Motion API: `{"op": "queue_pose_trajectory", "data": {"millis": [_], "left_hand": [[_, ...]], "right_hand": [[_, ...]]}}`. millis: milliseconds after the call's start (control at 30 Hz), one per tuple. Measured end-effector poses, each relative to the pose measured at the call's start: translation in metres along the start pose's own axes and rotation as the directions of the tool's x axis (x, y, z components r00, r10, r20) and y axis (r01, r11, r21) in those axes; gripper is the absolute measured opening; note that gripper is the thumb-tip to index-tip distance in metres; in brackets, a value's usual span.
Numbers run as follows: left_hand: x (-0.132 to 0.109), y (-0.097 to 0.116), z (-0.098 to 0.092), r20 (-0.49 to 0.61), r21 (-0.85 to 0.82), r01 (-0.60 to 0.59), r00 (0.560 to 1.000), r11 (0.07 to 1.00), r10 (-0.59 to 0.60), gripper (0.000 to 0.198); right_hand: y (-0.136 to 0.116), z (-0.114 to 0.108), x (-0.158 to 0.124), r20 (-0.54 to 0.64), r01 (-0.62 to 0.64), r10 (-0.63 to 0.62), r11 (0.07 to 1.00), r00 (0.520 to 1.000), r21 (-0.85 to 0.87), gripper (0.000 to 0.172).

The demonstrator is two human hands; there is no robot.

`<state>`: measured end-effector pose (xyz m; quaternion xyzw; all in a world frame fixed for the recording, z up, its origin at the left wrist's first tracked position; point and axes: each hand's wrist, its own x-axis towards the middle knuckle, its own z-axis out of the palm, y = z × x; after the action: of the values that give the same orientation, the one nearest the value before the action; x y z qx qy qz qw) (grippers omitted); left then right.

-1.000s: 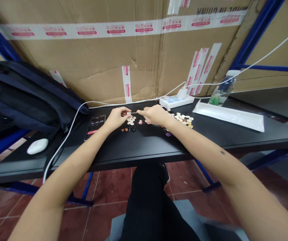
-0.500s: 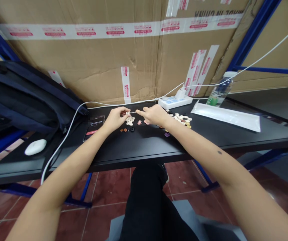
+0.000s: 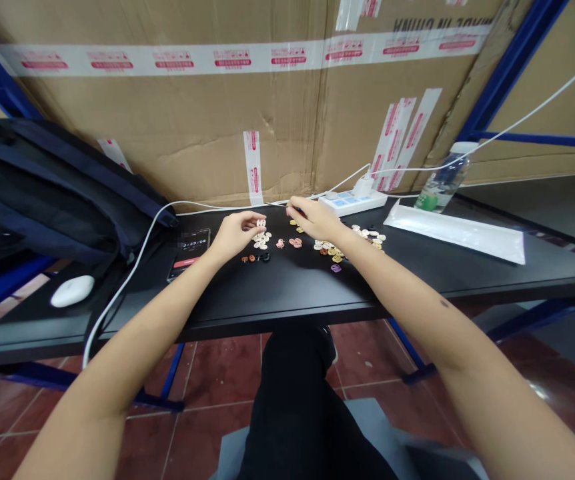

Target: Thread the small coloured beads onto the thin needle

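Observation:
My left hand (image 3: 237, 235) is closed, thumb and fingertips pinching a small white button-like piece (image 3: 261, 223) with dark holes. Just right of it, my right hand (image 3: 312, 217) is closed in a pinch on a thin needle-like strand (image 3: 276, 205) that points left; its exact kind is too fine to make out. Below the left fingertips lies a small pile of cream pieces (image 3: 261, 241). Pink pieces (image 3: 295, 243) lie between the hands. Nearer me sit orange-brown (image 3: 252, 258) and black pieces (image 3: 266, 257). Under the right wrist, a mixed pile (image 3: 335, 253) is partly hidden.
A phone (image 3: 191, 253) and a white oval case (image 3: 72, 291) lie left, beside a dark backpack (image 3: 67, 180). A power strip (image 3: 355, 201), bottle (image 3: 445, 179) and white packet (image 3: 457, 232) stand right. A white cable (image 3: 140, 257) crosses the table. Cardboard (image 3: 192, 107) rises behind.
My right hand has moved slightly up and its stretched index finger has drawn back into a pinch, with the thin strand now higher and apart from the left hand's piece. My left hand stays nearly still.

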<state>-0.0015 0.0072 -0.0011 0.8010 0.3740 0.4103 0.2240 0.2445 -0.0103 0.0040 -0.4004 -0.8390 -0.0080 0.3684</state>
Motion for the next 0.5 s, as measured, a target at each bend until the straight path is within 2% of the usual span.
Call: {"op": "queue_pose_trajectory", "data": {"millis": [133,267,367,500], "left_hand": [[-0.001,0.001,0.003,0.079,-0.146,-0.012,0.997,0.989,0.024,0.035],[-0.003,0.004,0.004,0.13,-0.208,-0.008,0.991,0.978,0.036,0.036],[-0.004,0.005,0.005,0.157,-0.216,-0.015,0.986,0.976,0.05,0.035],[-0.004,0.007,0.005,0.165,-0.206,-0.029,0.984,0.978,0.064,0.036]], "right_hand": [[-0.005,0.015,0.001,0.05,-0.094,0.082,0.941,0.995,0.326,0.026],[-0.014,0.024,0.0,0.228,-0.268,0.165,0.781,0.96,0.564,0.037],[-0.017,0.024,-0.001,0.276,-0.33,0.198,0.722,0.941,0.608,0.041],[-0.021,0.019,-0.001,0.302,-0.354,0.209,0.726,0.93,0.589,0.04]]}}
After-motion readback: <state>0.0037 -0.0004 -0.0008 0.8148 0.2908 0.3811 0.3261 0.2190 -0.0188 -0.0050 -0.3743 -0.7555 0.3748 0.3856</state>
